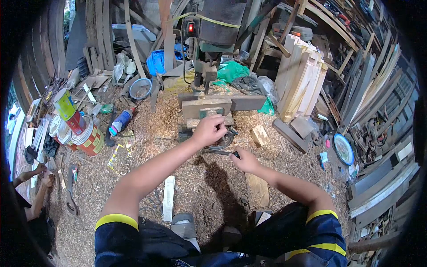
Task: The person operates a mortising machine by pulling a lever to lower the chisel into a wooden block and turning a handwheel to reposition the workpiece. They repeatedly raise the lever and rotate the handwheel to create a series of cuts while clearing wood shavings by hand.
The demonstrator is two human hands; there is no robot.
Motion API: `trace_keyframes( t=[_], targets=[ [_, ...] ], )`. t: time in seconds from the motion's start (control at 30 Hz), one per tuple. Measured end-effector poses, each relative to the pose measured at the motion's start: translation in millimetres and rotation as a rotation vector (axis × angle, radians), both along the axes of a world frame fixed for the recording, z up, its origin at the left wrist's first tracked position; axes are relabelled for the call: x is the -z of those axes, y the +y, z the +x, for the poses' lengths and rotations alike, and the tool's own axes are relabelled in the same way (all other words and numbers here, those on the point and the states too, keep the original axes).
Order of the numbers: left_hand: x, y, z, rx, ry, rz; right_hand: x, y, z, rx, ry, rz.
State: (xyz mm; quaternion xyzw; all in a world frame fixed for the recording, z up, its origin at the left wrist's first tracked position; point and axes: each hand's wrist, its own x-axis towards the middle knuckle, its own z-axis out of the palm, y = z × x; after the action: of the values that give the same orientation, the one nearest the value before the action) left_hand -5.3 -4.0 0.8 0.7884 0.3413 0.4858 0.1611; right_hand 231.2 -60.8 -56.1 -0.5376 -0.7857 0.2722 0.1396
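Note:
In the middle of the head view a drilling machine (216, 48) stands with a wooden board (198, 108) set upright at its work table. My left hand (209, 131) is in front of this board, above a round metal handwheel (223, 141). Its fingers are curled, and what they hold, if anything, is hidden. My right hand (246, 161), lower and to the right, is closed around the black grip of a metal lever (217, 152). A longer dark board (249, 103) lies crosswise behind the upright one.
Wood chips cover the floor (147, 111). Paint buckets (89, 139) and a blue bottle (121, 121) stand left; a handsaw (71, 189) lies nearby. A wooden block (259, 135) and stacked pale timbers (301, 78) are right. Another person's hands (44, 175) show at far left.

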Motion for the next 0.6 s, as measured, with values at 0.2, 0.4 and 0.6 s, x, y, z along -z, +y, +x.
trace_keyframes(
  t=[0.2, 0.4, 0.6],
  targets=[
    [2.0, 2.4, -0.7, -0.023, 0.032, 0.034, 1.2, 1.9, 2.0, 0.011, 0.035, -0.025],
    [0.8, 0.6, 2.0, -0.039, 0.021, -0.003, -16.2, 18.7, 15.8, 0.189, -0.011, -0.080],
    [-2.1, -0.9, 2.8, -0.030, 0.018, 0.011, -102.6, 74.8, -3.8, 0.164, 0.669, 0.338]
  ],
)
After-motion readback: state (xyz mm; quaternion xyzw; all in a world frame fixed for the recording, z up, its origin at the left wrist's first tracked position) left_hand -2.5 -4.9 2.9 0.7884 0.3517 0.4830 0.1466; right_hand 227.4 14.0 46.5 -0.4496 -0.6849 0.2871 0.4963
